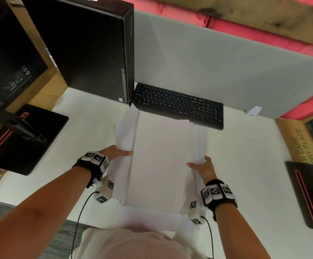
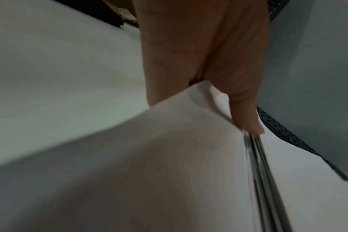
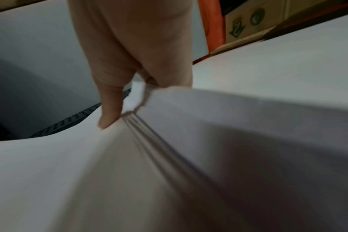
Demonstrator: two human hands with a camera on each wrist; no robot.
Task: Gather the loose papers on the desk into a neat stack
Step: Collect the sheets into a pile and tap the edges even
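The papers (image 1: 161, 157) are being held as one bundle in front of the person, above or on the white bench (image 1: 245, 156); which of the two cannot be told. The bundle's long axis is running away from the body toward the keyboard (image 1: 180, 106), just short of it. Its left long edge is being gripped by the left hand (image 1: 117, 151), thumb on top, and its right long edge by the right hand (image 1: 201, 168), also thumb on top, so the bundle is being kept between the two hands, equally near to each. In both wrist views, sheet edges are being seen fanned apart under the thumbs, and loose sheets are sticking out on both sides. A squaring-up is judged to be in hand: the edges are probably to be pressed inward from both sides, across the short axis.
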